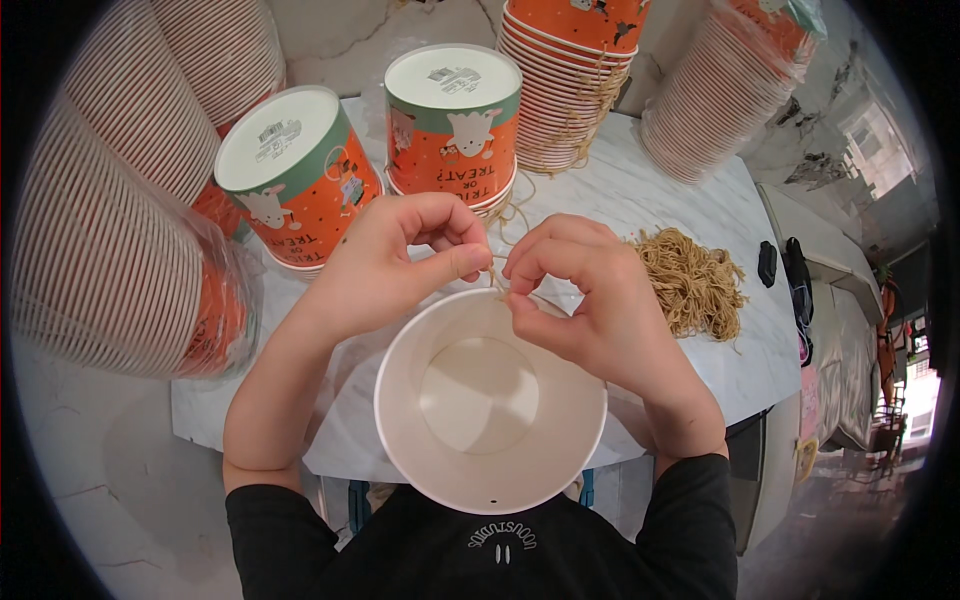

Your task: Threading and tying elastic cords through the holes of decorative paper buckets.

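An open paper bucket, white inside, is in front of me with its mouth facing up toward me. A small dark hole shows near its closest rim. At the far rim, my left hand is closed, thumb and index finger pinching a thin tan cord. Just to the right, my right hand is also closed, its fingertips pinching the same cord close to the rim. The fingers partly cover the cord, so whether it passes through the rim cannot be made out.
Upside-down orange and green paper buckets stand beyond my hands, another bucket at their left. A tall bucket stack has cords hanging from it. Plastic-wrapped stacks crowd the left. Tan cords lie heaped on the marbled table.
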The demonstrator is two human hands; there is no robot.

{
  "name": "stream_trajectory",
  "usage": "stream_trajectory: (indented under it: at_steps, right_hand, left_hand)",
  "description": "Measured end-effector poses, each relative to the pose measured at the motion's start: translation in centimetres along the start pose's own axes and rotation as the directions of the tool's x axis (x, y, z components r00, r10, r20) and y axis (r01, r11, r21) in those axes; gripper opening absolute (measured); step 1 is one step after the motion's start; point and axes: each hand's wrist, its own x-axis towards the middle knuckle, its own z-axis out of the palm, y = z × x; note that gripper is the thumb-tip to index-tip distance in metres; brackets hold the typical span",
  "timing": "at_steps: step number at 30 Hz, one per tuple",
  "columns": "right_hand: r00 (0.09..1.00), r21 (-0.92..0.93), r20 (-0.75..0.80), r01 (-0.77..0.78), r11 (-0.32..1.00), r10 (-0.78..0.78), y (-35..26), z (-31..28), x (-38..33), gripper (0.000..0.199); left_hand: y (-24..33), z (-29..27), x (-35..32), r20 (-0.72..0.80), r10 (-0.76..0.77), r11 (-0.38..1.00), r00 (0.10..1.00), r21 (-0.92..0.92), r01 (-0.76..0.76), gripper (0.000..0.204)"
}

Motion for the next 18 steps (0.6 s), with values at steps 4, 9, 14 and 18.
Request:
stream_trajectory:
  at_steps: [4,9,14,18]
  right_hand:
    - [1.0,0.01,-0.004,0.009,1.0,-0.009,-0.1,-0.2,0.0,0.012]
    - [0.996,0.108,-0.023,-0.08,0.991,0.083,0.1,0.4,0.4,0.018]
    - [0.988,0.167,-0.153,0.014,0.986,0.012,0.8,1.6,0.6,0.021]
    - [0.976,0.221,-0.217,0.035,0.975,0.015,0.8,2.0,0.7,0.017]
  left_hand:
    - [0.0,0.1,0.0,0.0,-0.008,1.0,1.0,-0.017,0.008,0.011]
    - [0.3,0.1,-0.3,-0.055,0.102,0.995,0.993,0.002,-0.102,0.018]
    - [1.2,1.2,-0.5,-0.169,0.205,0.978,0.964,0.011,-0.206,0.02]
    - [2.6,1.5,-1.1,-0.161,0.384,0.876,0.909,0.374,-0.304,0.014]
